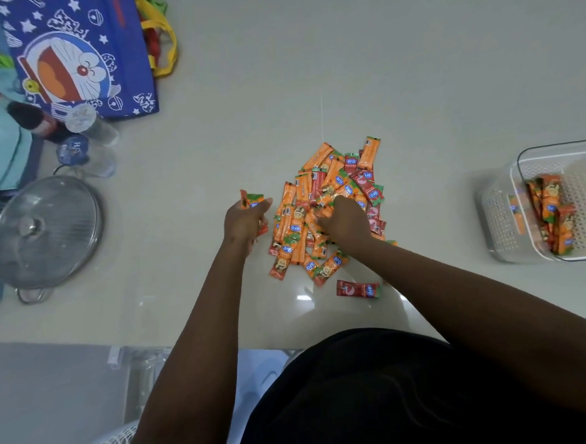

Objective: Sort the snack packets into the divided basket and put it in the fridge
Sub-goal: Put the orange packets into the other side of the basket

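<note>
Bench [395, 61]: pale glossy surface that carries everything; the person stands at its 6 o'clock edge.
Printed bag [79, 53]: blue cartoon tote at 11 o'clock, well apart from the work.
Pot lid [45, 230]: glass lid on a metal pot at 9 o'clock, with bottles [38, 117] just beyond it.
Divided basket [504, 222]: white perforated basket at 3 o'clock, partly cut off by the frame edge; its near compartment already holds a small batch of orange packets standing on end, and a partition shows farther right.
Packet pile [321, 206]: the task's snack packets, orange ones mixed with red ones, heaped at the bench centre; most remain unsorted.
Right hand [344, 220]: grip curled down into the middle of the pile, fingers buried among packets; what it has actually caught cannot be told.
Left hand [247, 221]: grip clenched round a few collected packets [251, 201], just beside the pile at its 9 o'clock edge.
Stray red packet [357, 289]: lies alone at the pile's 6 o'clock side.
Step in hand: gathering one colour from the heap, as judged from the bundle held.
Method note: pick by colour, not by handful; pass each find to the left-hand bundle with ends aligned, so the batch slots upright into its compartment; red packets belong beyond the partition.
</note>
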`<state>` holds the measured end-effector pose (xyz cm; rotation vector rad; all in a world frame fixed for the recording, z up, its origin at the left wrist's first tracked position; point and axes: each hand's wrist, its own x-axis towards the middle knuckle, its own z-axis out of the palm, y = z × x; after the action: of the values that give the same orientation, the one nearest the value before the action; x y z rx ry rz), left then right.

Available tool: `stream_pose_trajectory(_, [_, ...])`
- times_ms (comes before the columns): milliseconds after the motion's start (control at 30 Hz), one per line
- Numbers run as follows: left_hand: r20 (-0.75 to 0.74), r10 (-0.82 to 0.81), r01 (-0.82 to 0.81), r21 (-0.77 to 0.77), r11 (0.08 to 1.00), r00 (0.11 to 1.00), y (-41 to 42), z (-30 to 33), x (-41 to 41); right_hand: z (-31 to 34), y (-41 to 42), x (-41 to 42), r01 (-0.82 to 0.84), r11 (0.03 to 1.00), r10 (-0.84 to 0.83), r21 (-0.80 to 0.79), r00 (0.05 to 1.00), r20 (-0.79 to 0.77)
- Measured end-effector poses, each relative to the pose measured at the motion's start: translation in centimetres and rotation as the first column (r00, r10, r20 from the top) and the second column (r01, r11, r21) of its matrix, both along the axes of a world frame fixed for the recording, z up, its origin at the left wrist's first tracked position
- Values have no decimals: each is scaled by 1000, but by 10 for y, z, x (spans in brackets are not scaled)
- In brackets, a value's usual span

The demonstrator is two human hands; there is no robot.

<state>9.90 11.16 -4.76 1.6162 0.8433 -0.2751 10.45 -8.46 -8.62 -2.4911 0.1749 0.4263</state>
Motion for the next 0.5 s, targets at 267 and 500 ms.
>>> stream_pose_trajectory(267, [-51,-363,347,442,827,931,-22,-24,27,5,-10,-3,-29,1000,29,12,997,-65])
stream_pose_trajectory(500, [12,-260,229,433,872,966,-20,-19,25,38,-56,-9,616,613,-122,495,693,-711])
